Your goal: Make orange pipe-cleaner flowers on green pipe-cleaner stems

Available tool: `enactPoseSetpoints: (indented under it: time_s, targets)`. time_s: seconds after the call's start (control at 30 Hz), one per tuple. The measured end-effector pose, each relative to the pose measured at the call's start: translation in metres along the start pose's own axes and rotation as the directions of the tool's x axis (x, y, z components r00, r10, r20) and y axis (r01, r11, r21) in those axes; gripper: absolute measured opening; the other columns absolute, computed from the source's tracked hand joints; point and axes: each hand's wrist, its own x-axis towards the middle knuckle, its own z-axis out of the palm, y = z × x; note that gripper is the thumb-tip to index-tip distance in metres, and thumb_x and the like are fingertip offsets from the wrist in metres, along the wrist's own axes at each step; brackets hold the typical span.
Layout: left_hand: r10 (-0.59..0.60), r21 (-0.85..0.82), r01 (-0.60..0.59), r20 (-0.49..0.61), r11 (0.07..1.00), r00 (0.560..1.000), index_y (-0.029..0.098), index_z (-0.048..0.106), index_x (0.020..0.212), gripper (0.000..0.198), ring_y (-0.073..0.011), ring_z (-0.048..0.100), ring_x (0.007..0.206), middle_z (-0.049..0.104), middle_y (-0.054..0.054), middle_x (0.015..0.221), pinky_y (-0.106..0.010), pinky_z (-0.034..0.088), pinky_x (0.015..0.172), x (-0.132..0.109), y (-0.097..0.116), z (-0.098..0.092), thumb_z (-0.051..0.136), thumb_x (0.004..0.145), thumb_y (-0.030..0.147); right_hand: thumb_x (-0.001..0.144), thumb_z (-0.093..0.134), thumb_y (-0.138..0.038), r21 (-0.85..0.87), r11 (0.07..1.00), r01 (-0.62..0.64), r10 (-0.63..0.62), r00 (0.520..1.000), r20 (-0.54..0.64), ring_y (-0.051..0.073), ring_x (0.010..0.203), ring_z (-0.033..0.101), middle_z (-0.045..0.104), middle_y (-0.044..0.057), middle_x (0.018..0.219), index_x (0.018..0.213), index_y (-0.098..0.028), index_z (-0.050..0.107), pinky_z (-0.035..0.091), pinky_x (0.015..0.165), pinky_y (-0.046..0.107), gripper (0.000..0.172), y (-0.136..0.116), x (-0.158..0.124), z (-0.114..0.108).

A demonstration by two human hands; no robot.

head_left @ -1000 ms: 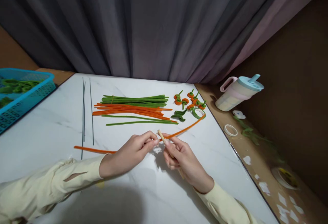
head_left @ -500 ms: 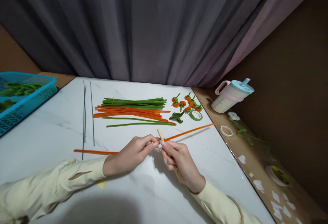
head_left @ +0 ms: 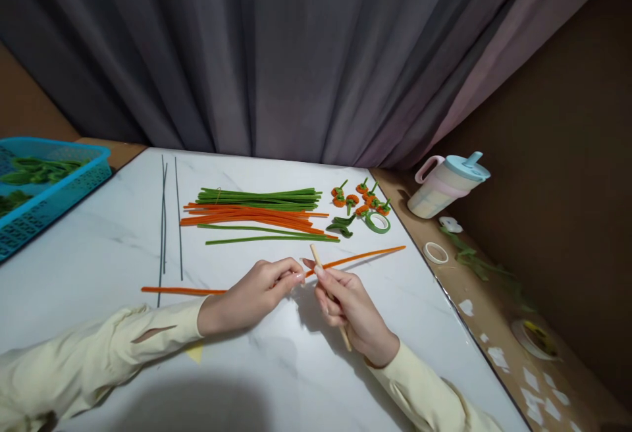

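Observation:
My left hand [head_left: 261, 290] is closed, thumb and forefinger pinching an orange pipe cleaner [head_left: 365, 258] that slants up to the right. In my right hand [head_left: 353, 310] is a thin pale wooden stick [head_left: 316, 254], gripped between thumb and fingers. The stick crosses the pipe cleaner close to both sets of fingertips; whether it is wrapped there I cannot tell. Another orange length [head_left: 182, 290] emerges left of my left wrist, its other end hidden by the hand. Beyond my hands lie bundles of green pipe cleaners [head_left: 257, 199] and orange pipe cleaners [head_left: 247, 216].
Small orange-and-green pumpkin shapes [head_left: 371, 200] sit by a roll of green tape [head_left: 378, 222] and curled green pieces [head_left: 340, 225]. Thin dark wires [head_left: 180, 221] lie left. A blue basket [head_left: 54, 191] stands far left, a lidded cup [head_left: 444, 185] right, near a white ring [head_left: 435, 253].
My right hand has shifted slightly right and down, away from the left. The wooden stick's lower end now shows below it, and the pipe cleaner's far tip has moved left and down.

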Motion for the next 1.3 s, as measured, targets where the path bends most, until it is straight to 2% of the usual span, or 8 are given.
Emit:
enactPoseSetpoints:
  time_s: [0.13,0.3,0.63,0.87,0.93,1.0,1.1,1.3]
  targets:
    - [-0.008,-0.002,0.008,0.010,1.000,1.000,0.016,0.053,0.077,0.029,-0.0085,0.040,0.058,0.048,0.004,0.065,-0.020,0.032,0.057,-0.001,0.000,0.001,0.037,0.092,0.035,0.078,0.065,-0.038,-0.023,0.999,-0.030,0.029,0.999,-0.038,0.000,0.036,0.013,0.039,-0.008,0.044,0.079,-0.010,0.064,0.007,0.033,0.015,0.028,-0.003,-0.001,0.000]
    - [0.010,0.007,-0.010,0.020,1.000,1.000,0.016,0.055,0.080,0.028,-0.0087,0.042,0.060,0.051,0.004,0.067,-0.020,0.033,0.059,-0.001,-0.001,0.001,0.036,0.093,0.034,0.079,0.065,-0.035,-0.042,0.998,-0.045,0.044,0.999,-0.028,0.000,0.036,0.013,0.040,-0.008,0.044,0.093,-0.009,0.068,0.007,0.033,0.015,0.029,-0.004,-0.002,-0.003]
    - [0.076,0.049,-0.079,0.048,0.996,0.996,0.016,0.057,0.084,0.027,-0.0087,0.043,0.060,0.052,0.003,0.067,-0.020,0.033,0.060,-0.003,-0.001,0.000,0.036,0.093,0.031,0.074,0.070,-0.033,0.061,0.991,-0.115,0.115,0.993,0.010,-0.001,0.035,0.010,0.036,-0.009,0.041,0.090,-0.008,0.070,0.007,0.031,0.014,0.030,-0.006,0.000,-0.007]
    - [0.014,-0.051,-0.016,-0.036,0.999,0.999,0.016,0.059,0.082,0.025,-0.0079,0.038,0.057,0.050,0.004,0.065,-0.019,0.030,0.054,-0.002,-0.001,0.001,0.041,0.091,0.031,0.078,0.066,-0.035,0.039,0.999,-0.019,0.018,0.999,0.033,0.000,0.035,0.011,0.041,-0.009,0.042,0.095,-0.011,0.067,0.009,0.031,0.013,0.030,-0.004,0.003,-0.009]
    - [0.009,-0.061,-0.012,-0.050,0.998,0.999,0.015,0.060,0.080,0.026,-0.0078,0.036,0.055,0.048,0.004,0.064,-0.020,0.029,0.053,-0.002,-0.001,0.001,0.042,0.090,0.032,0.079,0.065,-0.036,0.009,1.000,-0.023,0.023,0.997,0.069,0.000,0.034,0.011,0.044,-0.008,0.042,0.092,-0.011,0.066,0.010,0.030,0.014,0.028,-0.004,0.003,-0.012]
    - [0.014,-0.072,-0.017,-0.051,0.997,0.999,0.015,0.060,0.081,0.026,-0.0077,0.034,0.055,0.048,0.004,0.064,-0.020,0.028,0.052,-0.003,0.000,0.001,0.042,0.090,0.032,0.078,0.065,-0.038,-0.019,0.999,-0.040,0.042,0.991,0.124,0.000,0.032,0.011,0.042,-0.008,0.039,0.076,-0.011,0.064,0.009,0.030,0.014,0.027,-0.004,0.003,-0.013]
    - [0.018,-0.091,-0.022,-0.045,0.996,0.999,0.015,0.062,0.083,0.026,-0.0077,0.033,0.054,0.048,0.004,0.063,-0.020,0.028,0.051,-0.004,0.002,0.001,0.042,0.090,0.032,0.078,0.065,-0.042,-0.053,0.997,-0.053,0.061,0.983,0.173,0.000,0.031,0.011,0.031,-0.009,0.033,0.051,-0.012,0.053,0.008,0.030,0.015,0.042,-0.004,0.003,-0.013]
    - [0.028,-0.070,-0.032,-0.054,0.997,0.998,0.015,0.064,0.085,0.027,-0.0078,0.037,0.053,0.055,0.002,0.065,-0.019,0.031,0.051,-0.004,0.003,0.002,0.042,0.090,0.031,0.079,0.064,-0.043,-0.106,0.994,-0.031,0.044,0.992,0.120,0.000,0.033,0.011,0.031,-0.009,0.035,0.050,-0.011,0.053,0.008,0.031,0.015,0.044,-0.004,0.001,-0.008]
